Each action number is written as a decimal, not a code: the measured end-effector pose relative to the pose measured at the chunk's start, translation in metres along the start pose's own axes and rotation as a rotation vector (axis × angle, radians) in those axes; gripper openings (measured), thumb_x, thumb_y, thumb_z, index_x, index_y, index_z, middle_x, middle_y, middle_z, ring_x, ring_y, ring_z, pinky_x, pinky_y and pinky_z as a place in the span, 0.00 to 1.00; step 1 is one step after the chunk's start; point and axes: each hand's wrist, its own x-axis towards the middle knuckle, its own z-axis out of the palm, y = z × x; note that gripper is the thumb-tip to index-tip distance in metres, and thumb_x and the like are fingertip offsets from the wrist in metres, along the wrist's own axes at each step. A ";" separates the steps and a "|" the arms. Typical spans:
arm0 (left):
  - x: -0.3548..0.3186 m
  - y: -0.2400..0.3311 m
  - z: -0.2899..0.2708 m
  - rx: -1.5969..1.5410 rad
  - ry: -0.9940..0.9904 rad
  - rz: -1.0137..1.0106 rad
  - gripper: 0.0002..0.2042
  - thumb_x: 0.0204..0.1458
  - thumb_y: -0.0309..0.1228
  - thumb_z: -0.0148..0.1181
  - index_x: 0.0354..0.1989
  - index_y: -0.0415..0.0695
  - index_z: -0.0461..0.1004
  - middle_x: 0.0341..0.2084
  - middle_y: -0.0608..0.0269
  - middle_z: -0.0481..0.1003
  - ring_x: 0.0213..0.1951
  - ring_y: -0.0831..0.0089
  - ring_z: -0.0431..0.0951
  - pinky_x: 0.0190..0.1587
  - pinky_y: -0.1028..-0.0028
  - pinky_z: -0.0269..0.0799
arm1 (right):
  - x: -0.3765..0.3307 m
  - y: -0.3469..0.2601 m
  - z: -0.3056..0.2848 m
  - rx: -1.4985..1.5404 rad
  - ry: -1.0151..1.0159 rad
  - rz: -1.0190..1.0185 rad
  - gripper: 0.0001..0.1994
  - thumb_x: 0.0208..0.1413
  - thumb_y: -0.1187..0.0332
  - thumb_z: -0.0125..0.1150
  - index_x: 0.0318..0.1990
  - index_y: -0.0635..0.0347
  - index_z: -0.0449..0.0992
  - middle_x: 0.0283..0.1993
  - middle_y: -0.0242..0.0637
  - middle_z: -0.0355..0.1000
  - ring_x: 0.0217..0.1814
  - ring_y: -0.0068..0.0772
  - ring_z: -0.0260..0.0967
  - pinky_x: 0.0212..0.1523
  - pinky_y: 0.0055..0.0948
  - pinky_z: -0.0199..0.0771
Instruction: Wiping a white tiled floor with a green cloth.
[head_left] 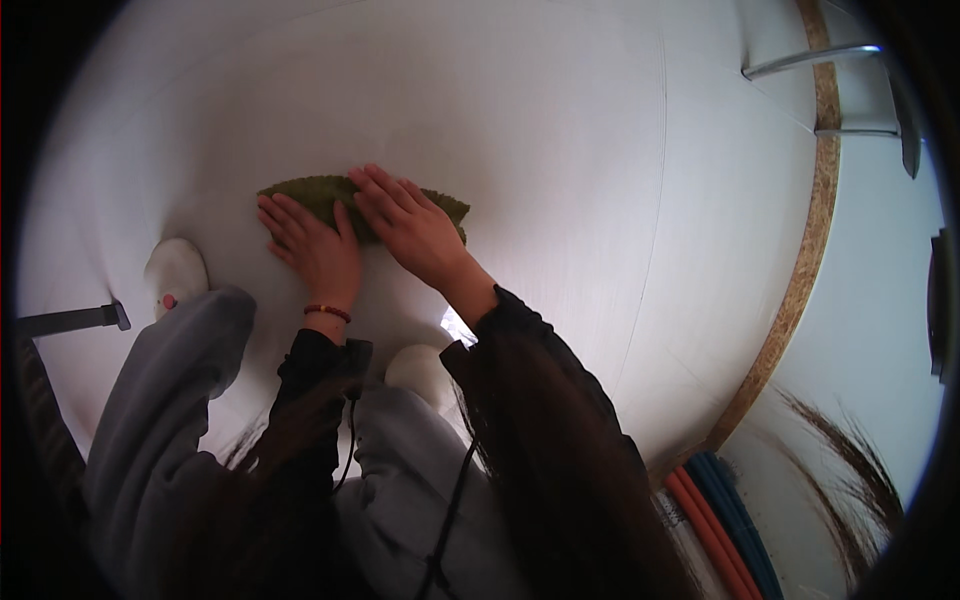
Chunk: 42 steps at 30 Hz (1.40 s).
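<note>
Nearest the camera: grey trouser legs and two dark sleeves rising from the lower edge; long dark hair and a thin black cord hang between them. Two pale shoes rest on the surface, one at the left and one between the knees.

Left hand: palm down, fingers extended and slightly spread, laid flat on the near edge of the cloth's left half. A red cord bracelet sits at the wrist. Nothing is gripped; the hand presses.

Right hand: palm down, fingers straight, flat across the middle of the cloth and reaching farther onto it than the left. Also pressing, not clasping.

Olive-green cloth: a fuzzy, elongated piece lying flat on the white panel, directly beneath and just beyond both hands. Its long axis runs left to right, crosswise to the forearms. The left end shows past the left hand; the right end shows beside the right wrist.

Farther out: the panel's raw chipboard edge curves down the right side. Beyond it, orange and blue hoses lie lower right, and a metal bracket sits upper right. A dark bar enters at far left.
</note>
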 end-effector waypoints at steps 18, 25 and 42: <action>0.133 0.004 -0.003 -0.065 0.133 0.499 0.40 0.52 0.48 0.54 0.68 0.40 0.45 0.68 0.50 0.44 0.69 0.53 0.42 0.65 0.50 0.44 | 0.068 0.049 -0.011 0.330 0.003 -0.027 0.28 0.52 0.72 0.57 0.62 0.58 0.60 0.65 0.41 0.59 0.65 0.42 0.58 0.62 0.35 0.62; 0.135 0.007 -0.003 -0.171 0.149 0.527 0.40 0.54 0.51 0.50 0.67 0.36 0.46 0.68 0.45 0.42 0.69 0.51 0.40 0.65 0.47 0.41 | 0.053 0.080 -0.036 0.338 0.211 0.407 0.18 0.51 0.68 0.62 0.50 0.56 0.71 0.49 0.43 0.66 0.47 0.47 0.67 0.47 0.39 0.71; 0.143 0.012 0.001 -0.087 0.083 0.581 0.38 0.55 0.46 0.49 0.65 0.30 0.45 0.67 0.39 0.41 0.68 0.45 0.39 0.66 0.48 0.35 | 0.027 0.026 -0.009 -0.173 0.199 0.432 0.09 0.53 0.69 0.58 0.41 0.57 0.69 0.43 0.40 0.67 0.41 0.45 0.69 0.40 0.40 0.70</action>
